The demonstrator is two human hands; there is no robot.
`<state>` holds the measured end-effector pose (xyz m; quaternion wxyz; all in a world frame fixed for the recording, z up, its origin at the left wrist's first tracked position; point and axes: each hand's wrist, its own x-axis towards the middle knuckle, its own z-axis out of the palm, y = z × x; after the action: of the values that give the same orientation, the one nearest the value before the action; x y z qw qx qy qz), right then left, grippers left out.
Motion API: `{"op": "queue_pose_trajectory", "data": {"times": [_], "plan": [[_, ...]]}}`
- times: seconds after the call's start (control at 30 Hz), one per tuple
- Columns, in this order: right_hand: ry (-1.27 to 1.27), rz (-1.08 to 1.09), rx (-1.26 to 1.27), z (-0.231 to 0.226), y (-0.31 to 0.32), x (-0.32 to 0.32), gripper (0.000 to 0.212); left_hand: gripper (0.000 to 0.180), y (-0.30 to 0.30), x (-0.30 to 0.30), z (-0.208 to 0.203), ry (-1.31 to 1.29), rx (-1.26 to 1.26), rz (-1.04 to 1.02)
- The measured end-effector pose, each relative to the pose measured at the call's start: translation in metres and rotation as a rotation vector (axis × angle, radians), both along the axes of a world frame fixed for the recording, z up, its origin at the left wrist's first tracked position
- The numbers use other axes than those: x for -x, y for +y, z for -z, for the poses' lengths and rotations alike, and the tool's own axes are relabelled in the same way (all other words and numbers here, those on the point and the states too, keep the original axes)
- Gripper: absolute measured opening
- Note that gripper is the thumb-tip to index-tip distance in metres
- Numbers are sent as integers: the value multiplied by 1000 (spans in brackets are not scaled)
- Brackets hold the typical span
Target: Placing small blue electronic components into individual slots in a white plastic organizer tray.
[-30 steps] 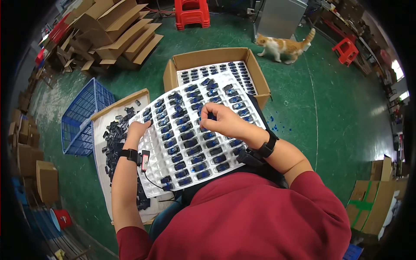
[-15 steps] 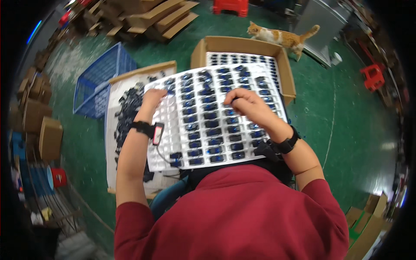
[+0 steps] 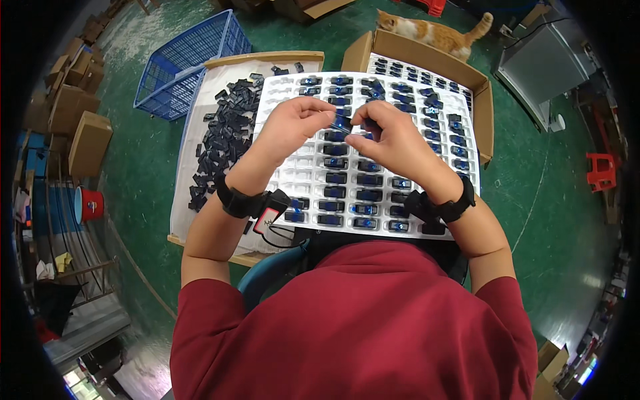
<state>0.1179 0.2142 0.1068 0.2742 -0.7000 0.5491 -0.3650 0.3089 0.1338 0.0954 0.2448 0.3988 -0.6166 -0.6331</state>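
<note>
A white moulded tray (image 3: 293, 155) spans my lap, its pockets filled in rows with small black rectangular parts bearing glossy blue faces; pockets along its left side are bare. Over the tray's middle, my left hand (image 3: 293, 127) and my right hand (image 3: 392, 137) meet with thumbs and forefingers closed. Between the fingertips is one small black part (image 3: 343, 123) with a bluish, shiny edge. Both hands appear to pinch it from opposite sides; the fingers partly cover it. Each wrist wears a black strap with a small device.
Loose black parts (image 3: 230, 120) lie heaped on a lined, wood-edged board at the left. Behind it stands a blue crate (image 3: 180, 70). A cardboard box (image 3: 483, 113) holding another filled tray sits at the far right, with an orange-and-white cat (image 3: 433, 33) behind it.
My left hand has left the tray's left side and come rightward to meet my right hand. The small black part is now between both hands. The view has shifted.
</note>
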Motion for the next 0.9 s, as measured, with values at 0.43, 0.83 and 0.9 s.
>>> {"op": "queue_pose_trajectory", "data": {"times": [0.43, 0.83, 0.9], "plan": [[-92, -65, -152, 4, -1, 3, 20, 22, 14, 4, 9, 69, 45, 14], [-31, -51, 46, 5, 7, 4, 23, 23, 20, 4, 7, 99, 25, 33], [-32, -51, 53, 4, 7, 3, 22, 23, 20, 4, 7, 85, 29, 31]]}}
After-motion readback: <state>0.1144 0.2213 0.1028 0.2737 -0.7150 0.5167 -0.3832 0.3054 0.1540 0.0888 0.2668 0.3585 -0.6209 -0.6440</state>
